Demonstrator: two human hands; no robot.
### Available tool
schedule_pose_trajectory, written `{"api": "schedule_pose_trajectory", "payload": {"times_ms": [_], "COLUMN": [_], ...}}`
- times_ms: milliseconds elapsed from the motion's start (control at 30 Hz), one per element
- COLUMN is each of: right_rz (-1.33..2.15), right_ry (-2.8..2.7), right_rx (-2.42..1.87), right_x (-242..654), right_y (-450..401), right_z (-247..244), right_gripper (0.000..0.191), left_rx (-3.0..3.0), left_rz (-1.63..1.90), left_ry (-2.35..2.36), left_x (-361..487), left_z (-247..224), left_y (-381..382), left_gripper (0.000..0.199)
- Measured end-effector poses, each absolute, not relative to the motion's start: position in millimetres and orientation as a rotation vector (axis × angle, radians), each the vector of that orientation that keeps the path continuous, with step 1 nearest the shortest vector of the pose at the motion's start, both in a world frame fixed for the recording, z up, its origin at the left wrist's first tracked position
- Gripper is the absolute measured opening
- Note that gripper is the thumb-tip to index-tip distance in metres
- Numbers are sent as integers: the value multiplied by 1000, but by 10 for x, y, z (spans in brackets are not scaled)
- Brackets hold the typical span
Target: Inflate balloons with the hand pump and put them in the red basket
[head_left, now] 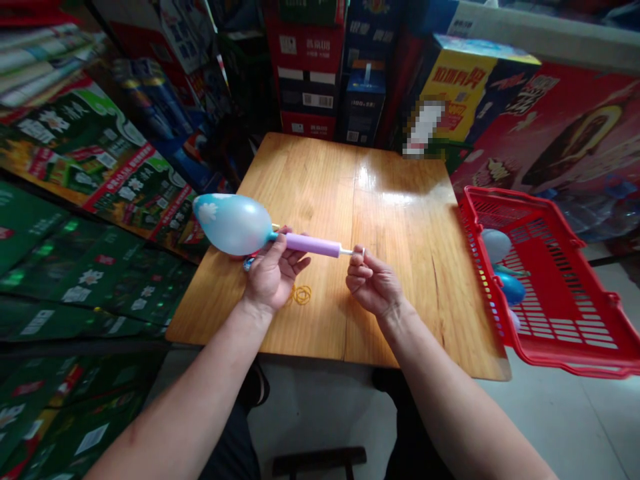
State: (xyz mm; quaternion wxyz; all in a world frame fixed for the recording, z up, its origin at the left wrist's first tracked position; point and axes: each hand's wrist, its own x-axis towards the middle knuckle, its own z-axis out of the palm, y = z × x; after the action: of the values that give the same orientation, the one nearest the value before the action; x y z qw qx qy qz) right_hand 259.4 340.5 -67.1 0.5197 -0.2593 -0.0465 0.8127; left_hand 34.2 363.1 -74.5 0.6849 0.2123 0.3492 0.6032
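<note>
Inflating balloon point(235, 223), apparently: your left fingers point(279, 248) clasp purple pump point(313, 245) by neck point(273, 236); right fingers point(358, 259) pinch handle point(363, 253). Next stroke likely needs steady neck, straight push.

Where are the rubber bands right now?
In the head view, the rubber bands lie on the table, just below the left hand and left of the right hand.

The person wore dark trousers point(233, 437), almost black in colour, and a dark shoe point(262, 387), which was only partly visible. The left hand point(271, 275), the right hand point(375, 283) and both forearms point(193, 390) were bare.
</note>
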Motion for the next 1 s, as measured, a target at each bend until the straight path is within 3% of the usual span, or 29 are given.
{"api": "schedule_pose_trajectory", "payload": {"times_ms": [367,567,1000], "right_rz": [2020,1942,2001], "right_ry": [-51,-47,-87], "right_rx": [-621,-570,-629], "right_x": [2575,2803,2500], "right_y": [3429,3480,3404], "right_z": [-671,-587,-682], "right_gripper": [5,11,7], "left_rx": [415,469,439], "left_rz": [1314,1481,1331], "left_ry": [794,791,806], "left_x": [394,251,444], "left_z": [-763,-691,-765], "left_y": [3630,3744,3607], "left_gripper": [25,27,28]}}
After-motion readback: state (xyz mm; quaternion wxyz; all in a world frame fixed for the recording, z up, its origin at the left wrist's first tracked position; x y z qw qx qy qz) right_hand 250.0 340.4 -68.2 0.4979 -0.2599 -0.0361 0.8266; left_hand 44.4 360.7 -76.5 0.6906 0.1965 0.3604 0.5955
